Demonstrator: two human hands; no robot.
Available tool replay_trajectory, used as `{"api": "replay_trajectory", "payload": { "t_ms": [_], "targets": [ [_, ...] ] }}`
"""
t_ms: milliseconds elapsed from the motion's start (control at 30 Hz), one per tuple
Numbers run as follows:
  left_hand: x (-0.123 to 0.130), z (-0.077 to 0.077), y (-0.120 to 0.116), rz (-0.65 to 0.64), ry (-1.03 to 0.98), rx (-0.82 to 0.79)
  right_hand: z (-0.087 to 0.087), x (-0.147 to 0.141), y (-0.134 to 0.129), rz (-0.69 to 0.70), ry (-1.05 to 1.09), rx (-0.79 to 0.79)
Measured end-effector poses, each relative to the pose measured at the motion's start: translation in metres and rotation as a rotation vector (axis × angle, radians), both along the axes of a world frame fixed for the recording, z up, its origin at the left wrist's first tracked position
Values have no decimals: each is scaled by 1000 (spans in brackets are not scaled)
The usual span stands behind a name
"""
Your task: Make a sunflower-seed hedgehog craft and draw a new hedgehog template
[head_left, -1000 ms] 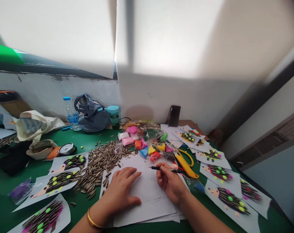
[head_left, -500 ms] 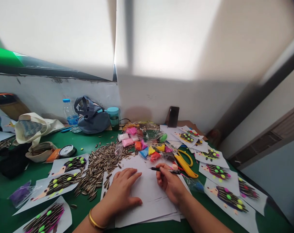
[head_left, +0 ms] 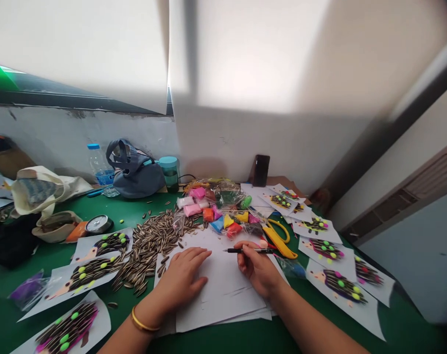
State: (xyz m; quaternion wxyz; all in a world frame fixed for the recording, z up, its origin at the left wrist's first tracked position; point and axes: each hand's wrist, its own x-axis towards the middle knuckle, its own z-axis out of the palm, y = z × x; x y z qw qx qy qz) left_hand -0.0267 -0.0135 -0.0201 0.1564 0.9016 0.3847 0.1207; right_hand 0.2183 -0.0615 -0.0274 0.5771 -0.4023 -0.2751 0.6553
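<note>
White paper sheets (head_left: pixel 227 300) lie stacked on the green table in front of me. My left hand (head_left: pixel 184 275) rests flat on their left side, fingers spread apart and thumb out. Over the right side, my right hand (head_left: pixel 258 270) is closed around a black pen (head_left: pixel 245 250), its tip pointing left just above the paper; I cannot tell whether it touches. A heap of striped sunflower seeds (head_left: pixel 146 250) borders the paper on the left, with a few seeds on its edge. Colourful packets of modelling clay (head_left: pixel 218 214) lie just beyond the sheets.
Yellow-handled scissors (head_left: pixel 280 241) lie right of the paper. Finished hedgehog pictures (head_left: pixel 337 290) made with seeds spread along the right; more hedgehog cards (head_left: pixel 87 275) lie left. At the back stand a phone (head_left: pixel 261 170), a teal-lidded jar (head_left: pixel 169 174), a blue bag (head_left: pixel 137 174) and a water bottle (head_left: pixel 100 169).
The view has shifted slightly, so most things sit a little further left and higher. My left hand's fingers are somewhat closer together; the right hand still grips the pen.
</note>
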Motion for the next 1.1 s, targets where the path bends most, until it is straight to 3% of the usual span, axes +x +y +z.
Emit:
{"api": "replay_trajectory", "payload": {
  "t_ms": [267,533,800,1100],
  "targets": [
    [-1,-1,0,7,-20,-25,5,0,-13,-27,-179,104],
    [-2,0,6,-2,-121,29,12,-11,-33,67,-556,138],
    [-4,1,6,22,-117,16,11,-14,-33,113,-657,113],
    [-4,-1,6,9,-138,3,27,-32,-27,192,-841,196]
  ]
}}
